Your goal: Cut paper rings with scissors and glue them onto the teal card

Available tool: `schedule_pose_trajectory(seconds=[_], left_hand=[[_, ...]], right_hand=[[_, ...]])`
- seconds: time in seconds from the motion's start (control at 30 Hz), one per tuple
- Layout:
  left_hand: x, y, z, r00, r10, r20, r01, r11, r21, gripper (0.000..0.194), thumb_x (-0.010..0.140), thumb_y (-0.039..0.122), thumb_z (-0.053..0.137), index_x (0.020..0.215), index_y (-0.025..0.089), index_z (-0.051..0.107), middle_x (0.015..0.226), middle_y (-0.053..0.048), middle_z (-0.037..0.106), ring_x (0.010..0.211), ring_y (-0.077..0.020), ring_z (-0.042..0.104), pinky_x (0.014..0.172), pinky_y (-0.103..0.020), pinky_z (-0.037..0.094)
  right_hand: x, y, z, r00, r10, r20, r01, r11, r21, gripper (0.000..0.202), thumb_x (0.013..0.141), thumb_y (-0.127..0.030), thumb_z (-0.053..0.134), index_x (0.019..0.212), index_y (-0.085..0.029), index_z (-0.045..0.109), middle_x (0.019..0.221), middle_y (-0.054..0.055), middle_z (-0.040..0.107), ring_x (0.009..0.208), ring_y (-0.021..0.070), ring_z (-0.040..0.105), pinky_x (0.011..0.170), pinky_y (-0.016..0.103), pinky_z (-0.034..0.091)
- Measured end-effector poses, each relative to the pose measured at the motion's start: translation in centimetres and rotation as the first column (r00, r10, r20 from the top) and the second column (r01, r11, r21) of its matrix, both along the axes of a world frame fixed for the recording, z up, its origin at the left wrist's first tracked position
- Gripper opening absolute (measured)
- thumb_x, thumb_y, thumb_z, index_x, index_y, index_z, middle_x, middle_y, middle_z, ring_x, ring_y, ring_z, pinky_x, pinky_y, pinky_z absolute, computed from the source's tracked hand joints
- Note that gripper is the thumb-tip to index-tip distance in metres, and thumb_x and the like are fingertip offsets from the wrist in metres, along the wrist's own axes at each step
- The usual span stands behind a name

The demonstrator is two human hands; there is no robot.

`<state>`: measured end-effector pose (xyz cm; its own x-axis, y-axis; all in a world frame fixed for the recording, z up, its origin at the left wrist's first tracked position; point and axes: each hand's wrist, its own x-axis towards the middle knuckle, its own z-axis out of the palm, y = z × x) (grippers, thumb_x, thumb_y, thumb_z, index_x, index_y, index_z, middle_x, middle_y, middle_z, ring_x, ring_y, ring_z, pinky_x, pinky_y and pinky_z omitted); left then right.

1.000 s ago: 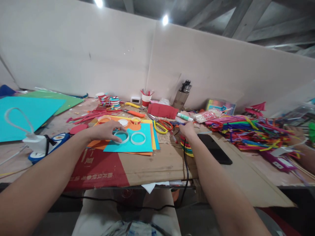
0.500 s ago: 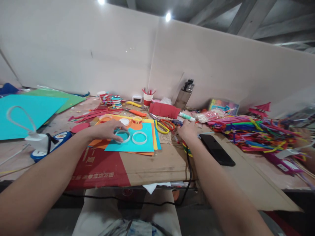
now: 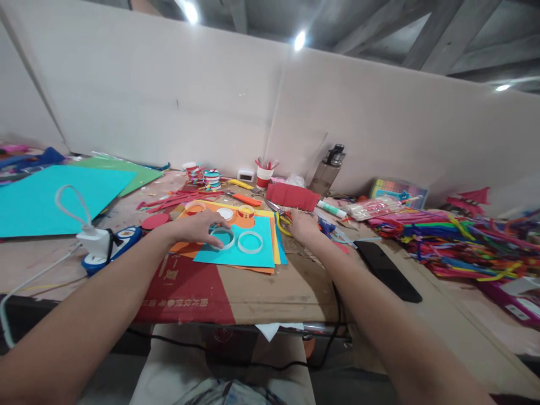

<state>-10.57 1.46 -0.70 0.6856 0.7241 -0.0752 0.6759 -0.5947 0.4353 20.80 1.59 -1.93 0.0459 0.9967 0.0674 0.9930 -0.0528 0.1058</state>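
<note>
My left hand (image 3: pixel 196 229) curves its thumb and fingers around a white paper ring (image 3: pixel 228 243), which lies on a turquoise sheet (image 3: pixel 253 259). Just to the right on that sheet rests a second white ring (image 3: pixel 250 251). My right hand (image 3: pixel 304 228) is down among the scissors, over the red-handled pair. Its fingertips are largely hidden, so their grip does not show. Yellow-handled scissors (image 3: pixel 282 226) lie directly left of it. Behind the hands are a red paper piece (image 3: pixel 292 197), a glue stick (image 3: pixel 332 209) and an orange cutter (image 3: pixel 247 199).
A black phone (image 3: pixel 386 270) lies right of my forearm on cardboard (image 3: pixel 291 295). Colourful pipe cleaners (image 3: pixel 447 239) heap at the right. A bottle (image 3: pixel 328 170) and a cup of sticks (image 3: pixel 264 177) stand by the wall. A blue power strip (image 3: pixel 122 244) with a white plug is at the left.
My right hand has moved left, from beside the glue stick to over the red-handled scissors. My left hand stays at the same ring. The whole view has shifted slightly.
</note>
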Motion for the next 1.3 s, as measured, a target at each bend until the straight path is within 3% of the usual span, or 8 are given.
schedule_pose_trajectory(seconds=[0.4,0.57,0.73,0.87,0.97,1.07,1.17,1.3], left_hand=[[-0.4,1.0,-1.2,0.999,-0.018,-0.043,0.022,0.997,0.076,0.056,0.073,0.050,0.071,0.122,0.025,0.063,0.125,-0.006,0.061,0.115,-0.0234,0.055,0.096,-0.030,0.040],[-0.4,1.0,-1.2,0.999,-0.016,-0.047,0.020,0.997,0.081,0.056,0.073,0.051,0.070,0.122,0.025,0.062,0.125,-0.006,0.061,0.116,-0.0235,0.054,0.097,-0.030,0.040],[-0.5,1.1,-1.3,0.999,-0.018,-0.047,0.022,0.997,0.068,0.056,0.074,0.050,0.069,0.123,0.024,0.062,0.127,-0.006,0.060,0.116,-0.0236,0.054,0.096,-0.030,0.040],[-0.4,1.0,-1.1,0.999,-0.013,-0.052,0.016,0.998,0.062,0.054,0.073,0.050,0.070,0.122,0.026,0.063,0.126,-0.005,0.060,0.116,-0.0235,0.054,0.097,-0.029,0.040],[-0.4,1.0,-1.1,0.998,-0.020,-0.057,0.024,0.997,0.069,0.055,0.073,0.052,0.070,0.122,0.026,0.063,0.127,-0.005,0.060,0.116,-0.0237,0.054,0.096,-0.030,0.040],[-0.4,1.0,-1.1,0.999,-0.018,-0.050,0.022,0.997,0.069,0.057,0.074,0.052,0.069,0.123,0.025,0.062,0.126,-0.006,0.060,0.115,-0.0235,0.054,0.096,-0.030,0.040],[-0.4,1.0,-1.2,0.999,-0.013,-0.051,0.017,0.997,0.078,0.056,0.073,0.051,0.070,0.122,0.026,0.063,0.124,-0.006,0.061,0.115,-0.0236,0.055,0.096,-0.030,0.041],[-0.5,1.2,-1.5,0.999,-0.017,-0.047,0.020,0.996,0.081,0.054,0.073,0.051,0.070,0.121,0.027,0.064,0.127,-0.006,0.060,0.116,-0.0242,0.054,0.096,-0.031,0.041]], right_hand=[[1.0,-1.2,2.3,0.989,-0.097,-0.114,0.120,0.968,0.222,0.043,0.088,-0.033,0.054,0.125,-0.011,0.046,0.110,0.019,0.066,0.104,0.0321,0.061,0.080,0.035,0.041],[2.2,-1.8,2.6,0.966,-0.060,-0.252,0.097,0.986,0.135,0.042,0.086,-0.036,0.056,0.123,-0.015,0.054,0.112,0.015,0.068,0.099,0.0267,0.064,0.070,0.028,0.041],[2.9,-0.2,2.0,0.958,-0.069,-0.279,0.087,0.995,0.052,0.034,0.085,-0.039,0.057,0.106,-0.014,0.068,0.093,0.013,0.073,0.081,0.0227,0.066,0.063,0.026,0.040],[2.7,0.2,2.1,0.928,-0.008,-0.373,0.054,0.992,0.115,0.033,0.083,-0.032,0.060,0.109,-0.013,0.068,0.099,0.012,0.073,0.085,0.0215,0.066,0.068,0.026,0.043],[2.2,-1.6,2.7,0.864,0.158,-0.478,-0.050,0.972,0.231,0.043,0.082,-0.032,0.061,0.120,-0.012,0.063,0.109,0.011,0.071,0.092,0.0208,0.064,0.075,0.027,0.046],[1.6,-5.0,3.6,0.753,0.392,-0.528,-0.316,0.920,0.231,0.045,0.082,-0.035,0.061,0.123,-0.015,0.061,0.108,0.008,0.070,0.089,0.0197,0.063,0.076,0.029,0.049],[1.2,-8.9,4.4,0.658,0.470,-0.588,-0.554,0.831,0.044,0.043,0.084,-0.033,0.060,0.125,-0.022,0.060,0.117,0.005,0.067,0.097,0.0199,0.063,0.081,0.030,0.050],[0.8,-12.6,4.5,0.647,0.472,-0.599,-0.659,0.741,-0.127,0.043,0.083,-0.034,0.065,0.125,-0.027,0.061,0.126,0.004,0.063,0.111,0.0215,0.058,0.094,0.032,0.046]])
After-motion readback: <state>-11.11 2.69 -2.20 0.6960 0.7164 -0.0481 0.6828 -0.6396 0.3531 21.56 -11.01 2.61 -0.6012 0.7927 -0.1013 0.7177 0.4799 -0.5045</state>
